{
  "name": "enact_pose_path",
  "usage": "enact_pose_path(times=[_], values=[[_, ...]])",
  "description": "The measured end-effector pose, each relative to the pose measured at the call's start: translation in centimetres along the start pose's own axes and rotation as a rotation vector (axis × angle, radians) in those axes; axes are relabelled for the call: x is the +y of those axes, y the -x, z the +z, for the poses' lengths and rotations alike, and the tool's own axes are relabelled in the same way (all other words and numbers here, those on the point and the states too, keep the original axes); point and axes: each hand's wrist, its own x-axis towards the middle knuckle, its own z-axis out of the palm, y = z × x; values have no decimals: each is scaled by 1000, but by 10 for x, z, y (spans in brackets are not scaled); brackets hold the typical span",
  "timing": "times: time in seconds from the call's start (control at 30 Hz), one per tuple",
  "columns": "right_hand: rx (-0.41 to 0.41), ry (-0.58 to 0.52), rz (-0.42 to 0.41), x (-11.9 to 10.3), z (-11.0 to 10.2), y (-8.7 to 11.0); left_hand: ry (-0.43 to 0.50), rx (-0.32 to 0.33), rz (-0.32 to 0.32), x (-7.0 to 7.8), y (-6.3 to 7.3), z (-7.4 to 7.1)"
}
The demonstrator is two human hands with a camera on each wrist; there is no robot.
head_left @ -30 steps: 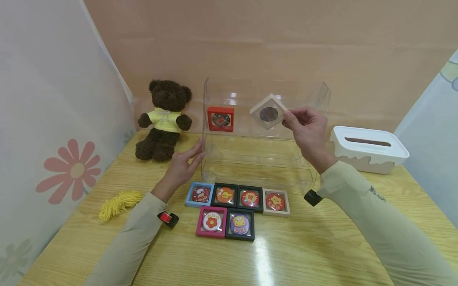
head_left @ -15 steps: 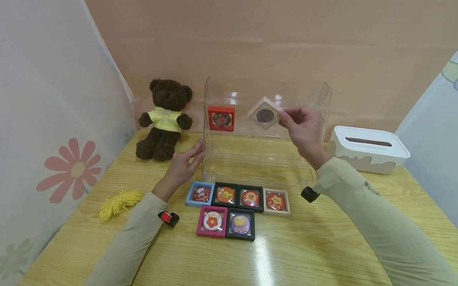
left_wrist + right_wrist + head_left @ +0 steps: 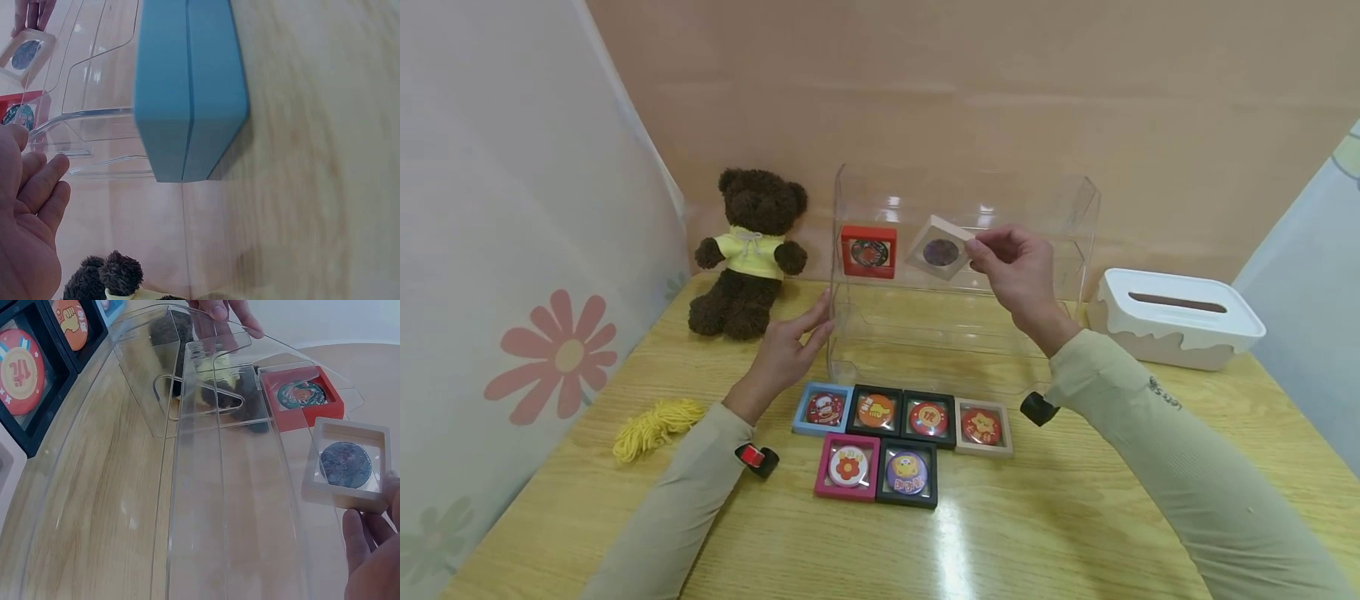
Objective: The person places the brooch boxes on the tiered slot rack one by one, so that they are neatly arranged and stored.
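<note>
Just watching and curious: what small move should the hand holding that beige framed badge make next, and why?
Probably ease the beige framed badge down onto the top tier of the clear acrylic stand, beside the red framed badge. The right hand pinches it tilted, in the air near that tier, while the left hand steadies the stand's side.

A teddy bear (image 3: pixel 748 252), yellow yarn (image 3: pixel 655 425), white tissue box (image 3: pixel 1176 317).

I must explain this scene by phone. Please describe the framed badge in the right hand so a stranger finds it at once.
Find the clear shelf at the back of the table. At its top tier, the right hand pinches a beige frame with a dark badge. Unlike the upright red frame beside it, it is tilted.
</note>
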Motion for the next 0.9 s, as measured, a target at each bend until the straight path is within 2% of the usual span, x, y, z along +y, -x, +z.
enact_pose_path(times=[0.13, 0.17, 0.53, 0.9], values=[[-17, 22, 13, -1, 1, -1, -7, -3, 0, 0, -1, 0], [-12, 74, 6, -12, 5, 5, -8, -3, -1, 0, -1, 0], [-38, 207, 16, -14, 8, 3, -23, -2, -9, 2, -1, 0], [-116, 388, -7, -19, 13, 3, -15, -3, -4, 0, -1, 0]])
